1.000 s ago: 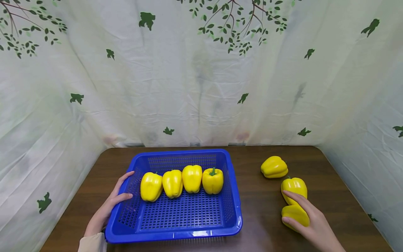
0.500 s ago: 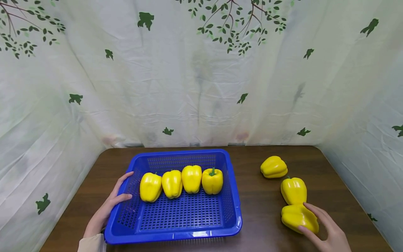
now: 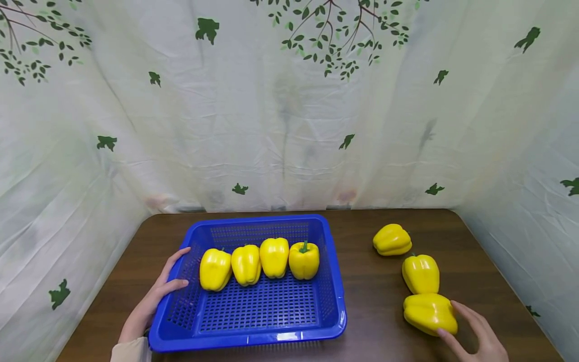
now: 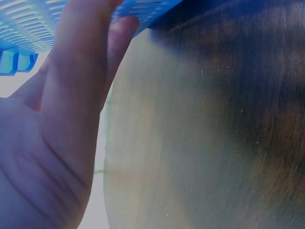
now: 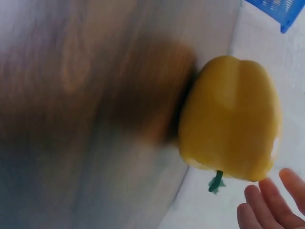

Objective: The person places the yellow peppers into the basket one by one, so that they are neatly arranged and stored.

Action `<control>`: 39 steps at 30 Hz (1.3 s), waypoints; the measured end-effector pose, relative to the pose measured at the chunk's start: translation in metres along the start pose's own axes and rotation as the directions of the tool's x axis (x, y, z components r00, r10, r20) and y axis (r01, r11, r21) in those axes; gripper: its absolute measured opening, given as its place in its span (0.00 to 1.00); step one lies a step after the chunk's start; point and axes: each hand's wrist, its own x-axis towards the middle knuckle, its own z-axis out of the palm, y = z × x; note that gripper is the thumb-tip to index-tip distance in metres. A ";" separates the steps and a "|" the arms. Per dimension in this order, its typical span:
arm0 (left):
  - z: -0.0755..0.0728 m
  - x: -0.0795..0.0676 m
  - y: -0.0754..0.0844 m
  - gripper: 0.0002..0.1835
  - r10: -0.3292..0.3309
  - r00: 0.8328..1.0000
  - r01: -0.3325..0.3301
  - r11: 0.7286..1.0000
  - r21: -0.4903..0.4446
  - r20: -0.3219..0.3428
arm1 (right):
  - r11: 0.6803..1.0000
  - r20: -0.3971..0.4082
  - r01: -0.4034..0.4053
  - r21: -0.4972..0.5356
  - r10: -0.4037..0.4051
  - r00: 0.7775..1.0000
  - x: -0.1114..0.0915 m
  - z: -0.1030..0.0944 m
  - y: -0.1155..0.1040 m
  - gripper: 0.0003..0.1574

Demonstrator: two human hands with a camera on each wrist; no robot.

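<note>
My left hand (image 3: 151, 296) grips the left rim of a blue plastic basket (image 3: 253, 340), its thumb over the edge. In the left wrist view, the fingers lie against the slotted basket wall (image 4: 24, 28). Four yellow bell peppers, such as this pepper (image 3: 274, 257), lie in a row inside the basket. On the right, my right hand (image 3: 481, 337) is loosely spread at the right end of the nearest loose bell pepper (image 3: 427, 311), fingertips at or just off its skin. In the right wrist view, that pepper (image 5: 231, 119) shows a green stem beside the fingers (image 5: 274, 200).
Behind the nearest loose pepper lies another yellow bell pepper (image 3: 421, 274), with a further bell pepper (image 3: 392, 240) toward the back. Brown wood-grain table (image 3: 371, 301) lies between the basket and these. A white leaf-patterned curtain (image 3: 289, 125) surrounds the table's back and sides.
My right hand has drawn back to the right from over the nearest loose pepper, uncovering it and the one behind. My left hand and the basket keep their place.
</note>
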 end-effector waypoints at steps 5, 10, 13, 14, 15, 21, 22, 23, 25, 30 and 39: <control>0.000 0.000 0.000 0.36 0.005 1.000 -0.005 1.000 -0.004 0.008 | 0.999 -0.058 0.037 0.016 -0.036 0.998 -0.004 0.009 -0.006 0.40; -0.001 0.000 0.000 0.36 -0.002 1.000 0.002 1.000 -0.015 0.018 | 0.986 -0.084 0.155 0.058 -0.150 0.985 -0.002 0.017 -0.013 0.39; -0.002 0.000 -0.001 0.36 -0.001 1.000 0.001 1.000 -0.012 0.014 | 0.962 -0.105 0.251 0.104 -0.241 0.965 0.000 0.025 -0.017 0.42; -0.002 0.000 -0.001 0.36 -0.001 1.000 0.001 1.000 -0.011 0.013 | 0.953 -0.105 0.278 0.118 -0.266 0.958 0.001 0.028 -0.017 0.44; -0.002 0.000 -0.001 0.36 0.000 1.000 0.000 1.000 -0.011 0.013 | 0.946 -0.101 0.298 0.130 -0.286 0.953 0.002 0.030 -0.018 0.45; -0.002 0.000 -0.001 0.36 0.003 1.000 -0.002 1.000 -0.022 0.021 | 0.930 -0.023 0.332 0.156 -0.333 0.943 0.005 0.039 -0.019 0.51; -0.002 0.000 -0.001 0.36 0.001 1.000 -0.001 1.000 -0.023 0.023 | 0.927 -0.013 0.337 0.167 -0.340 0.940 0.005 0.039 -0.019 0.51; -0.002 0.000 -0.001 0.36 0.001 1.000 0.000 1.000 -0.024 0.023 | 0.922 -0.006 0.345 0.176 -0.350 0.937 0.006 0.040 -0.018 0.52; -0.002 0.000 -0.001 0.36 -0.001 1.000 0.001 1.000 -0.023 0.024 | 0.913 0.008 0.358 0.194 -0.366 0.930 0.007 0.042 -0.017 0.53; -0.001 0.000 -0.002 0.36 0.008 1.000 -0.008 1.000 0.008 0.006 | 0.926 0.023 0.340 0.166 -0.349 0.937 0.009 0.045 -0.020 0.54; 0.000 0.001 -0.002 0.37 0.020 1.000 -0.019 0.999 0.050 -0.020 | 0.937 -0.004 0.338 0.095 -0.339 0.941 0.009 0.048 -0.026 0.51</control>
